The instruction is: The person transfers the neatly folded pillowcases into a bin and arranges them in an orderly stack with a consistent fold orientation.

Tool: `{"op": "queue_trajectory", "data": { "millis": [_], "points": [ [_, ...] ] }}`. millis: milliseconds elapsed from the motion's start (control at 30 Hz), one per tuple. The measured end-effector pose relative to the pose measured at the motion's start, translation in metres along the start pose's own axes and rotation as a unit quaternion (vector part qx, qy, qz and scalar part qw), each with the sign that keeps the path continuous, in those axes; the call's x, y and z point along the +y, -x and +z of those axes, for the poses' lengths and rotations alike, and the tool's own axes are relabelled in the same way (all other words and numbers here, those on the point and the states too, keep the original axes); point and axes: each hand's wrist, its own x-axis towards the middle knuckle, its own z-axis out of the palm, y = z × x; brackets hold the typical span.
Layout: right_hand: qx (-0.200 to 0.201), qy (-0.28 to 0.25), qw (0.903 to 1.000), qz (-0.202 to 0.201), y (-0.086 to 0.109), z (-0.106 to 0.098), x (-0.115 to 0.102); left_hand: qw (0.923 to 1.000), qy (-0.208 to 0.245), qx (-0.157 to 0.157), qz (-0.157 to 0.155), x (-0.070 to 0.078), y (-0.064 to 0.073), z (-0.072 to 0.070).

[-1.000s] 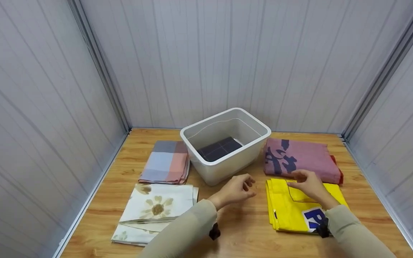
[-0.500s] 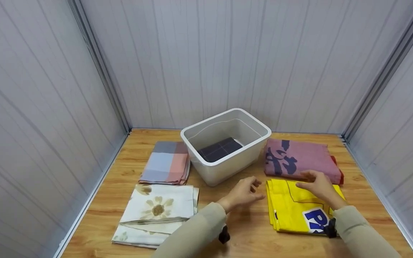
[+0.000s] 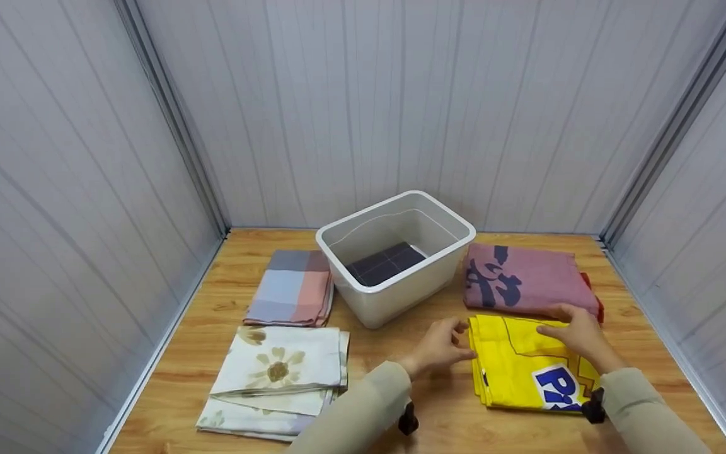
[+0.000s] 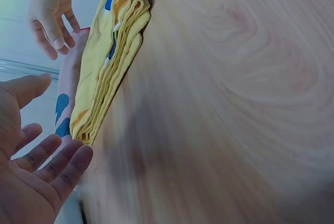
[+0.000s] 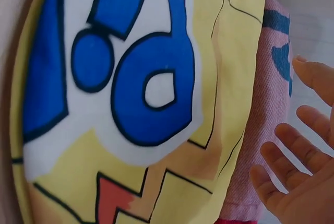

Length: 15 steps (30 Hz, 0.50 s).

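Note:
A folded yellow cloth [image 3: 505,372] with blue lettering on a white patch lies at the front right of the table. My left hand [image 3: 440,347] is at its left edge, fingers loosely spread; whether they touch the cloth I cannot tell. Over the cloth's far right part hovers my right hand [image 3: 580,337], thumb apart from the fingers and nothing in its grasp. In the left wrist view, the yellow cloth's [image 4: 112,51] stacked folds face my left hand [image 4: 31,161]. The right wrist view shows the lettering up close, with my right hand [image 5: 302,166] off to the side.
Behind the yellow cloth lies a folded mauve cloth [image 3: 536,277] with dark markings. A pale bin [image 3: 401,290] holds a dark folded cloth [image 3: 385,263]. To the left are a checked cloth [image 3: 284,290] and a white floral cloth [image 3: 287,359]. Walls enclose the wooden table [image 3: 451,416].
Both hands have moved to the right. My left hand has come up to the yellow cloth's left edge, and my right hand has shifted toward its far right side. The cloths stay put.

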Motion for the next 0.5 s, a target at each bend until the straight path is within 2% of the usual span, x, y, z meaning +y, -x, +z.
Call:
{"op": "queue_trajectory", "data": {
  "millis": [167,400,500],
  "points": [
    [0.001,-0.017,0.9997,0.015,0.004,-0.005,0.014,0.9995,-0.006,-0.017,-0.027,-0.001,0.001,0.007],
    [0.009,-0.039,0.9983,0.041,0.008,-0.01,0.031,0.9984,-0.016,-0.018,-0.052,-0.003,0.0,0.012],
    [0.016,-0.036,0.9986,0.036,0.01,-0.014,0.037,0.9975,-0.028,-0.02,-0.062,-0.002,-0.002,0.015]
  ]
}}
